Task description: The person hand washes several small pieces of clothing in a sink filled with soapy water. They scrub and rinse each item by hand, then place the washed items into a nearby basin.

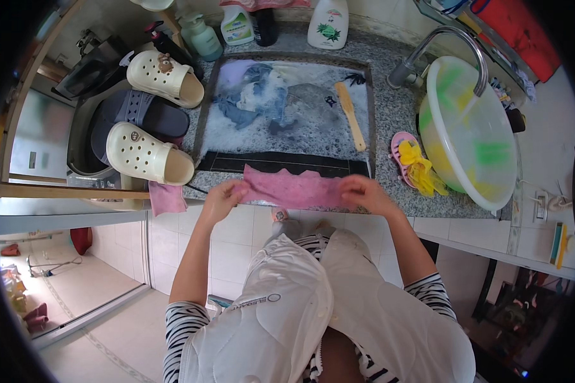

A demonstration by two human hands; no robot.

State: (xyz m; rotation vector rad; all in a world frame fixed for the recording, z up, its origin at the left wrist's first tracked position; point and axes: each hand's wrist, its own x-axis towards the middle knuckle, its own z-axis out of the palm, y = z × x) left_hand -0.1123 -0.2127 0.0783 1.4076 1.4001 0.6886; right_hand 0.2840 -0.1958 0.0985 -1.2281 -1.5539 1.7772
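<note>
A damp-looking pink cloth (pixel 292 189) is stretched between my two hands over the front edge of the granite counter. My left hand (pixel 226 197) pinches its left end, and my right hand (pixel 368 194) grips its right end. Just beyond the cloth is a basin sunk in the counter, full of sudsy water (pixel 316 139) with blue, grey and lilac clothes (pixel 268 98) soaking in it. A wooden brush (pixel 350 116) lies at the basin's right side, its handle towards me. A black strip (pixel 282 162) runs along the basin's near edge.
Cream clogs (pixel 148 153) and a dark slide sandal (pixel 146 115) sit at the left. Bottles (pixel 328 26) line the back. On the right are a chrome faucet (pixel 460 33) running into a tilted plastic basin (pixel 474 139), and a pink brush (pixel 402 158) with yellow mesh (pixel 421 167).
</note>
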